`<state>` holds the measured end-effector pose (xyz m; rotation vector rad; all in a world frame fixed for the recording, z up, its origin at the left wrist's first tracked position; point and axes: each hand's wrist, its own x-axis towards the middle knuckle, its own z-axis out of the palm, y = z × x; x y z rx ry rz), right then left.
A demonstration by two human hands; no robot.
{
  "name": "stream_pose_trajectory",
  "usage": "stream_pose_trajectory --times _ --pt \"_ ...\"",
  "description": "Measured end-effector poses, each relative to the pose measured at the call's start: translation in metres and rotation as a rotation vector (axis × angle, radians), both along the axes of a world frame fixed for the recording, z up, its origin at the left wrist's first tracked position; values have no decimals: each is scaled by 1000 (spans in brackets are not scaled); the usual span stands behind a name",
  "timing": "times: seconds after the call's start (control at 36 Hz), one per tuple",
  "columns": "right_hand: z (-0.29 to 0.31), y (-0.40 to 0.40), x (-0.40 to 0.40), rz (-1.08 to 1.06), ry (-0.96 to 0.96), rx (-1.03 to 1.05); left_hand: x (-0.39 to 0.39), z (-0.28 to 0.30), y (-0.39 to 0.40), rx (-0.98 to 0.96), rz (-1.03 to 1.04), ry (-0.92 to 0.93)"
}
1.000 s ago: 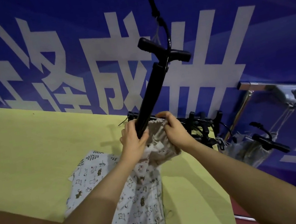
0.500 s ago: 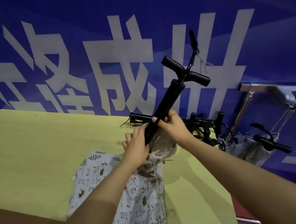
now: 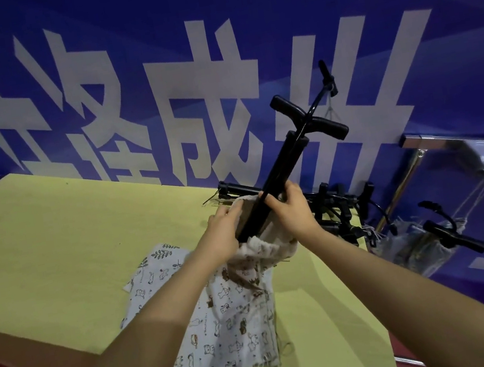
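Observation:
A black hand pump (image 3: 283,170) with a T-handle leans up and to the right, its lower end inside the mouth of a printed cloth bag (image 3: 255,254). My left hand (image 3: 223,234) grips the bag's opening on the left side. My right hand (image 3: 292,210) curls round the pump's barrel and the bag's rim on the right. More printed cloth bags (image 3: 218,320) lie flat on the yellow table (image 3: 54,245) under my forearms. The pump's foot is hidden in the bag.
Several more black pumps (image 3: 332,203) lie at the table's far edge by the blue banner wall (image 3: 215,60). Off the table to the right, a bagged pump (image 3: 438,231) leans near a chrome rack (image 3: 450,144). Red floor shows below.
The pump has sunk deeper into the bag and tilted further right. My right hand has shifted from the bag's rim onto the barrel, and the bag's mouth has come up around it.

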<state>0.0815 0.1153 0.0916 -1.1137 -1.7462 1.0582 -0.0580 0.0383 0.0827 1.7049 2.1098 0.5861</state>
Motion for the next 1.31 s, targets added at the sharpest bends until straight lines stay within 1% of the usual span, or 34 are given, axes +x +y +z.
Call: stream_pose_trajectory --times 0.22,0.39,0.47,0.58,0.61,0.67,0.72,0.78,0.83,0.89,1.03,1.14,1.31 --pt "7 2 -13 58 -137 117 -1 36 11 343 141 -145" --pt "-4 -3 -19 135 -343 187 2 54 10 553 283 -227" --pt "-13 -7 -20 179 -438 201 1 50 6 603 292 -201" --pt "-23 -9 -25 179 -488 185 -2 38 0 689 231 -108" --pt "-25 -9 -26 184 -499 180 -3 37 -1 691 205 -81" --pt "-28 -8 -28 201 -506 161 -2 40 -2 617 171 -31" --pt "-28 -7 -28 224 -499 150 0 44 -2 508 200 17" --pt "-28 -5 -27 252 -480 152 0 46 0 459 250 69" --pt "-29 -2 -25 281 -481 158 -3 45 4 452 267 120" --pt "-29 2 -21 258 -491 173 -6 44 8 444 256 158" --pt "-23 11 -13 90 -476 226 -6 45 14 429 225 205" --pt "-18 14 -2 -13 -500 274 -4 45 14 417 207 218" --pt "-4 21 17 6 -467 253 -3 44 11 420 216 302"
